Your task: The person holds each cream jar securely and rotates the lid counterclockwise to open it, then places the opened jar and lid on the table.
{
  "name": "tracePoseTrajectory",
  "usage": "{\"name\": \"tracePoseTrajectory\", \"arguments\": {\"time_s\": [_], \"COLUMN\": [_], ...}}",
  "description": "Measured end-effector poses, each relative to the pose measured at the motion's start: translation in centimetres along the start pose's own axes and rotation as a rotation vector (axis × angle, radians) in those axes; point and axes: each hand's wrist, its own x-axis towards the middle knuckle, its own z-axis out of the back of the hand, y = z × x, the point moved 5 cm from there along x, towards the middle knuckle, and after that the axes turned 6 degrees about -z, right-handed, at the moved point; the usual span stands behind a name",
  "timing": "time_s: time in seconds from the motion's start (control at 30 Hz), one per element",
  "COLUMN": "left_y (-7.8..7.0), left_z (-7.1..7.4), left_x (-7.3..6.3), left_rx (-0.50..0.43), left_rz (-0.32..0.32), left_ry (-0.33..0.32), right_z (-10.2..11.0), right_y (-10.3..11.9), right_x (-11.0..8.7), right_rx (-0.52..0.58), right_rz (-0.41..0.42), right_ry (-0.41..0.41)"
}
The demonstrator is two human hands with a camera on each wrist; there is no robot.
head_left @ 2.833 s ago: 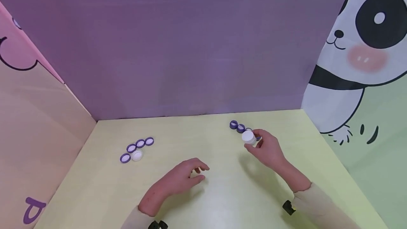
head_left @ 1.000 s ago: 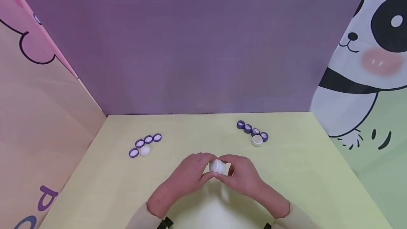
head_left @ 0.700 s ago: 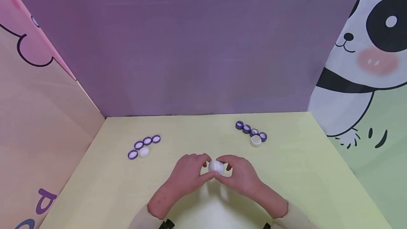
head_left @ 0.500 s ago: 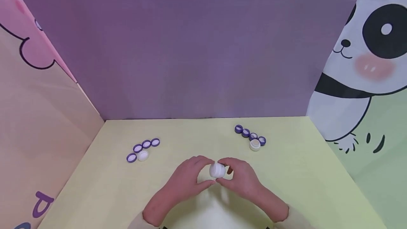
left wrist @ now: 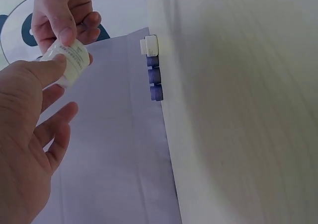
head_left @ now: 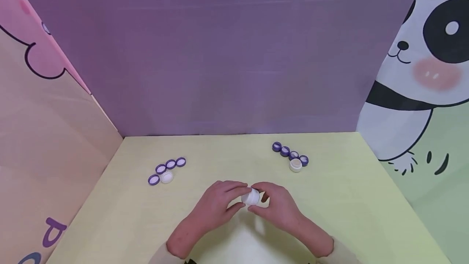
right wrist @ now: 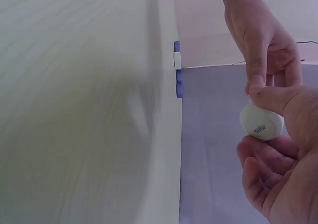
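Observation:
A small round white jar (head_left: pixel 250 197) is held above the middle of the table, lying on its side between both hands. My left hand (head_left: pixel 218 203) pinches its left end, index finger over the top and thumb at the near side. My right hand (head_left: pixel 275 200) grips the other end between thumb and fingers. Printed text shows on the jar's side (left wrist: pixel 75 60) in the left wrist view. Dark print marks its flat end (right wrist: pixel 261 126) in the right wrist view.
At the table's (head_left: pixel 205 158) left lie several purple-rimmed lids (head_left: pixel 161 169) with white insides, beside a white lid (head_left: pixel 167 177). A row of several purple jars (head_left: pixel 285 151) without lids stands at the right, a white open jar (head_left: pixel 295 165) next to it. A purple wall (head_left: pixel 234 60) closes the back.
My right hand has brought the white jar from the right row to the middle, where my left hand joined it. Lately my left fingers have loosened, shifted and closed round its end again.

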Motion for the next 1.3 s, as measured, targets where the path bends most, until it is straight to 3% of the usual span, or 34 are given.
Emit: {"name": "tracePoseTrajectory", "arguments": {"time_s": [0.23, 0.4, 0.6, 0.9, 1.0, 1.1, 1.2, 1.3], "left_y": [0.3, 0.3, 0.6, 0.3, 0.1, -0.3, -0.5, -0.6], "left_z": [-0.6, -0.8, -0.6, -0.6, -0.3, 0.2, 0.4, 0.5], "left_x": [-0.5, -0.4, 0.5, 0.0, -0.1, 0.1, 0.1, -0.2], "left_rx": [-0.016, -0.017, 0.013, 0.038, -0.019, -0.06, -0.052, -0.043], "left_rz": [0.043, 0.067, 0.14, 0.217, 0.176, 0.083, 0.014, -0.012], "left_ry": [-0.004, -0.034, -0.045, -0.037, -0.045, -0.058, -0.065, -0.062], "right_z": [-0.1, 0.0, 0.6, 0.3, 0.4, 0.6, 0.6, 0.3], "right_y": [0.2, 0.1, 0.7, 0.5, 0.5, 0.6, 0.6, 0.6], "right_x": [-0.2, -0.6, -0.6, -0.9, -0.6, -0.4, -0.5, -0.6], "right_rx": [-0.011, -0.068, -0.1, -0.094, -0.075, -0.063, -0.052, -0.048], "right_rz": [0.077, 0.058, 0.049, 0.035, 0.035, 0.033, 0.024, 0.013], "right_ry": [-0.036, -0.086, -0.15, -0.161, -0.158, -0.151, -0.138, -0.104]}}
